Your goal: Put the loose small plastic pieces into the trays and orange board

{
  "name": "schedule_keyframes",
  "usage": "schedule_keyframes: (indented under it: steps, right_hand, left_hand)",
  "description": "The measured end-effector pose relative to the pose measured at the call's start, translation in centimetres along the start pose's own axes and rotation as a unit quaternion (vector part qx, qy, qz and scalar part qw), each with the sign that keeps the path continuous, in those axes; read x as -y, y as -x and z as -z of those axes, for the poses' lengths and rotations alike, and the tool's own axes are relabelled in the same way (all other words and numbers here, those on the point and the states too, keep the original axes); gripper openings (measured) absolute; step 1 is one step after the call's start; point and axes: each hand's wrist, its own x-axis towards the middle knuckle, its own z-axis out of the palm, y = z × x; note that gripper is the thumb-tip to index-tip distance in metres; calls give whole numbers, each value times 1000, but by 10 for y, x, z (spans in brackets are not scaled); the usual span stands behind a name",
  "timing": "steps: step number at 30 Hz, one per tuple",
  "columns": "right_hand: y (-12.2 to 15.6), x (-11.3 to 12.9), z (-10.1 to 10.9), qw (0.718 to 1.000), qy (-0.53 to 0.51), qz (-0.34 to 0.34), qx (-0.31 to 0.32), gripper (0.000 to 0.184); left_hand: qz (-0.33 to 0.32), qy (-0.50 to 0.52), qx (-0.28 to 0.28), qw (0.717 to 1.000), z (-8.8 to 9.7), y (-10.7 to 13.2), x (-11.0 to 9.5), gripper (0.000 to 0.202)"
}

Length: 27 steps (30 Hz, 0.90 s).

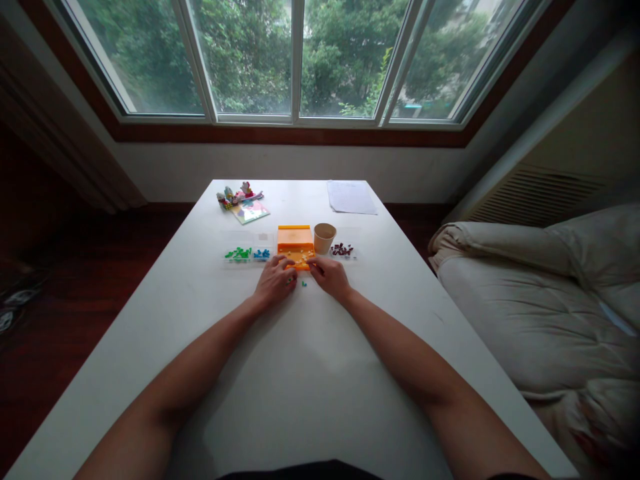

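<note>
An orange open box (295, 230), its lid tipped back, holds several small pale pieces. My left hand (277, 280) is at its front left corner, fingers curled in and touching the front edge; a speck of green shows by the fingertips, and what they grip is hidden. From the right, my right hand (329, 275) reaches over the box's front corner with thumb and index finger pinched together among the pale pieces. Anything in that pinch is too small to make out. A tiny green-blue piece (304, 284) lies on the table between my hands.
Left of the box, clear trays hold green pieces (239, 254) and blue pieces (261, 254). A paper cup (325, 237) and a tray of dark brown pieces (342, 250) stand right. Farther back are small figures (239, 195), a card (251, 212) and paper sheets (351, 197) on the white table (310, 373).
</note>
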Motion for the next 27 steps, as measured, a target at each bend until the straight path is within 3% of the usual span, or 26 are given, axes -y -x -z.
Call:
schedule_keyframes:
  steps: [4,7,13,16,19,23,27]
  right_hand:
    - [0,0,0,1000,4,-3,0,22]
    - [0,-1,0,1000,2,2,-4,21]
    - [0,-4,-1,1000,2,0,-8,21]
    - [0,-5,-1,1000,-2,3,-8,21]
    - [0,-5,-1,1000,-4,3,-6,21]
    - [0,-5,-2,1000,-5,4,-7,20]
    - [0,-4,-1,1000,-4,-1,-10,20]
  left_hand:
    - [-8,8,-10,1000,2,-1,1,8]
    - [17,1,-50,999,9,-2,8,11]
    - [185,-40,-202,961,30,4,55,9]
    - [259,-46,-220,940,36,10,80,11]
    - [293,-53,-216,930,36,15,94,13]
    - [292,-68,-216,929,31,13,89,24]
    - [226,-54,-169,958,22,8,63,19]
